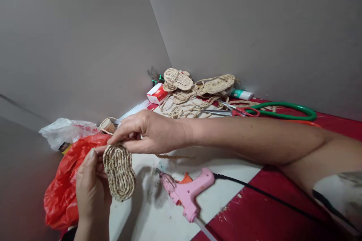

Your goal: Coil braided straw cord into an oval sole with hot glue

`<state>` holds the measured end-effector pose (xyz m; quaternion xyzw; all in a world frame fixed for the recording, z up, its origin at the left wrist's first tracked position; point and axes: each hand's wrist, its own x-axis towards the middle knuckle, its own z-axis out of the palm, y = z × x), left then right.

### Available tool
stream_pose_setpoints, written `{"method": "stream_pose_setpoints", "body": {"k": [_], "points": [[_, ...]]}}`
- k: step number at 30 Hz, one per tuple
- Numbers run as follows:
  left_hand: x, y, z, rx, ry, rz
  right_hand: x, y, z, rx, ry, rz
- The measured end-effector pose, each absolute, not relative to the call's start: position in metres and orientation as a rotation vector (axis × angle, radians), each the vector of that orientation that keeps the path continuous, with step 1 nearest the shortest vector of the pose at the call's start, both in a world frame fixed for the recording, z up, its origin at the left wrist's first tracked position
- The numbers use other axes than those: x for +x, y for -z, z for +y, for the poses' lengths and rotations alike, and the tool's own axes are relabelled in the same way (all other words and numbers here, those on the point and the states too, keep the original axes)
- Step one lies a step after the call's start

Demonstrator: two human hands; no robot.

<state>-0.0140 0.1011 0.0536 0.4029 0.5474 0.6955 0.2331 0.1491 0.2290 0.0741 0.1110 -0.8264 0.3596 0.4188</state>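
Note:
A small coiled straw-rope sole (119, 175) is held up over the left part of the table, its ridged oval face toward me. My left hand (92, 173) grips its left edge, thumb on the near side and fingers behind. From above, my right hand (144, 130) pinches the sole's top edge between thumb and fingers. A length of braided cord (175, 156) shows below my right wrist; whether it joins the sole is hidden. Just right of the sole, a pink hot glue gun (189, 190) lies on the table with a glue stick in its back end.
Several more straw soles (178, 79) and loose cord (181, 109) lie at the back, near red-handled scissors (240, 111) and large green-handled scissors (299, 109). A red plastic bag (65, 188) and a white bag (68, 130) sit left. The glue gun's black cable (266, 194) runs right.

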Motion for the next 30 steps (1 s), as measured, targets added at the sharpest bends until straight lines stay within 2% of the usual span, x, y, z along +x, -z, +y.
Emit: {"method": "stream_pose_setpoints", "body": {"k": [17,30], "points": [[0.009,-0.057,0.097,0.911,-1.858,1.428,0.144,-0.065,0.232,0.308,-0.677,-2.155],[0.017,-0.064,0.094,0.97,-1.82,1.443,0.145,-0.066,0.226,0.274,-0.757,-2.139]]}}
